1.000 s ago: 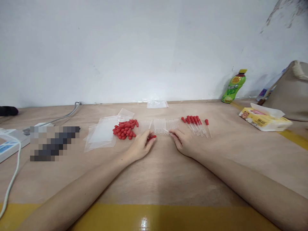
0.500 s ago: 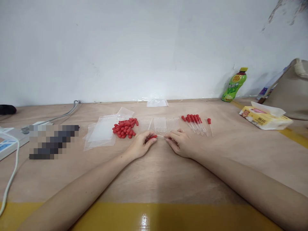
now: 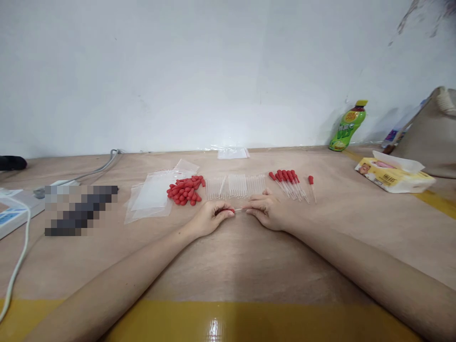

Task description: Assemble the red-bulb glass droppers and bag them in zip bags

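Note:
Pinched in my left hand (image 3: 211,219) is a red rubber dropper bulb (image 3: 232,211), mostly covered by the fingers. My right hand (image 3: 270,212) grips a thin clear dropper tube (image 3: 238,209) between thumb and fingertips. The tube's near end meets the bulb's mouth; how deep it sits I cannot tell. Just beyond my hands lies a row of clear tubes (image 3: 237,184). A pile of red bulbs (image 3: 183,191) is left of that row. To its right, several droppers with red bulbs (image 3: 288,176) lie together, and one more dropper (image 3: 311,181) lies apart from them.
Flat clear plastic bags (image 3: 151,192) lie left of the bulbs, and another bag (image 3: 233,153) is by the wall. A power strip (image 3: 17,209) with cables is far left. A green bottle (image 3: 348,127), tissue pack (image 3: 394,175) and beige bag (image 3: 427,135) stand right.
Both hands have come slightly nearer to me with the bulb and tube. Less of the bulb shows past the left fingers now, and the visible stretch of tube looks shorter.

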The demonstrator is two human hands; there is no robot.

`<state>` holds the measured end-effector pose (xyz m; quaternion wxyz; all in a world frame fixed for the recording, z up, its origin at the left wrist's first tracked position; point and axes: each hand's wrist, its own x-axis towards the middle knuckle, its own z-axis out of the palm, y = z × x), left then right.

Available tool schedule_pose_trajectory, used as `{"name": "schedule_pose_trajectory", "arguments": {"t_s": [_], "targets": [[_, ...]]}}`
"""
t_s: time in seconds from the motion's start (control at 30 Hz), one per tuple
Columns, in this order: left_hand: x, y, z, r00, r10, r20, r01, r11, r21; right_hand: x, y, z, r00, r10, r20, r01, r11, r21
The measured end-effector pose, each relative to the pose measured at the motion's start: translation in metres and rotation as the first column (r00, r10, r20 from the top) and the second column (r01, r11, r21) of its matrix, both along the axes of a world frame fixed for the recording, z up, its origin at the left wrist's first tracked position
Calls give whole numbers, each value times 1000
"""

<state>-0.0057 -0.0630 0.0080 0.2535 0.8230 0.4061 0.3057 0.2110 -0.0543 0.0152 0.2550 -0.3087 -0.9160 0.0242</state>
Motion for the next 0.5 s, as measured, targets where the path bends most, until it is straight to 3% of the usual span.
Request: {"name": "schedule_pose_trajectory", "arguments": {"t_s": [0.13, 0.33, 0.5], "targets": [[1, 0, -1, 998, 57, -21, -56, 997, 47, -4, -3, -7, 999, -40, 0, 40, 989, 141], [-1, 4, -4, 991, 110, 78, -116, 990, 79, -7, -7, -2, 981, -154, -121, 154, 988, -13], [-1, 3, -2, 996, 78, 50, -80, 996, 49, -6, -4, -6, 986, -71, -151, 73, 997, 5]]}}
